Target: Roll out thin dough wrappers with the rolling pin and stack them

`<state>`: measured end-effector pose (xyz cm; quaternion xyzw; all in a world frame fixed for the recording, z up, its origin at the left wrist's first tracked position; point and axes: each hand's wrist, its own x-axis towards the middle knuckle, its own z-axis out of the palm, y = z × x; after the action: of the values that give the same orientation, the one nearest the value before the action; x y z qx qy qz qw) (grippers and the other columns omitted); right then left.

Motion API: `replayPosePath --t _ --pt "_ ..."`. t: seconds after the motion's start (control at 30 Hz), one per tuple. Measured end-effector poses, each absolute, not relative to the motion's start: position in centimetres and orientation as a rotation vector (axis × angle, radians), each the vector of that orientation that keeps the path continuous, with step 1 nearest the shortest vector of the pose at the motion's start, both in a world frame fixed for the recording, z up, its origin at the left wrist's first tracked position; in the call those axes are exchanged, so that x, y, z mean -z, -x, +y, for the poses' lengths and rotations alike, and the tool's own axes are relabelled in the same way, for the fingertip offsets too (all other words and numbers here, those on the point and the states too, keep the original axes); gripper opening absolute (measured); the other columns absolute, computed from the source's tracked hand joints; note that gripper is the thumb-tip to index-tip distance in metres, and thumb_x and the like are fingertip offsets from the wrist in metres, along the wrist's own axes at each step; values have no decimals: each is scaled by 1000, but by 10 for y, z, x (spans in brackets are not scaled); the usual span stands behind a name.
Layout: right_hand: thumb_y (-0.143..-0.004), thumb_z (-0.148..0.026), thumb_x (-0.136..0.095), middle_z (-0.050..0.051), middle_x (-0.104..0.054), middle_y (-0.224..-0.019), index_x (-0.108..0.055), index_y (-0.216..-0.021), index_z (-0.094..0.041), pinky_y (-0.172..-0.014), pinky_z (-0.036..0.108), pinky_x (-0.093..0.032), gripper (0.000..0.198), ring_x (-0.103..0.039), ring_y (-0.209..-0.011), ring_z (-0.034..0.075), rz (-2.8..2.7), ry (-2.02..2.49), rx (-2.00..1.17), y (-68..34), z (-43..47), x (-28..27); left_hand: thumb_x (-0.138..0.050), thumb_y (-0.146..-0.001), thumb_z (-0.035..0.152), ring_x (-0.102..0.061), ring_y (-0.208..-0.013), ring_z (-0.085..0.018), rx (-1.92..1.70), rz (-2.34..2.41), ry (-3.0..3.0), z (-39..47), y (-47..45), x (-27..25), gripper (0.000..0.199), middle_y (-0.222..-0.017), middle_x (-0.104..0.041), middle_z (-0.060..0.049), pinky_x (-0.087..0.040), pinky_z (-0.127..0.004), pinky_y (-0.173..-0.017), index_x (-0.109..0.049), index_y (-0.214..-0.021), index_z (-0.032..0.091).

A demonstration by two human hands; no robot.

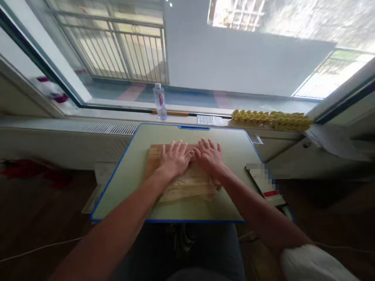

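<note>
Resting flat on a pale wooden board (187, 183) wrapped in clear film, at the middle of a small green desk with blue edging (129, 171): left hand (173, 158) and right hand (209, 157), both spread, palms down, fingers fanned, thumbs nearly touching, gripping nothing. Board lies nearer the desk's front edge than its back edge. Beyond the back edge, on the window sill: clear plastic water bottle (159, 101); row of yellow rings (271, 119) toward the right. Handling note, as a judgement: even pressure from both palms, worked outward, should keep the film smooth and the board from sliding
</note>
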<state>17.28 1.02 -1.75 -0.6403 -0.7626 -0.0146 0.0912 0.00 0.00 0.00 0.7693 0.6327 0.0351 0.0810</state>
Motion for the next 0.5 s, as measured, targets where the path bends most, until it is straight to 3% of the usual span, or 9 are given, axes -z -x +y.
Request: replayPosePath --t 0.27,0.5 --pt "-107 -57 -22 11 -32 -170 -37 -161 -17 -122 61 -26 68 -30 -154 34 -2239 2021 -116 -160 47 -1 -10 -101 67 -20 -160 -34 -105 1894 -2212 43 3 -4 77 -173 -24 -7 -13 -67 -126 -37 -162 27" --pt "-108 -53 -23 12 -33 -169 -37 -161 -12 -126 56 -19 68 -26 -157 30 -2237 1886 -17 -182 -66 13 -16 -103 66 -32 -156 -31 -365 1741 -2486 -72 3 7 79 -166 -38 -12 -21 -60 -128 -38 -161 16"
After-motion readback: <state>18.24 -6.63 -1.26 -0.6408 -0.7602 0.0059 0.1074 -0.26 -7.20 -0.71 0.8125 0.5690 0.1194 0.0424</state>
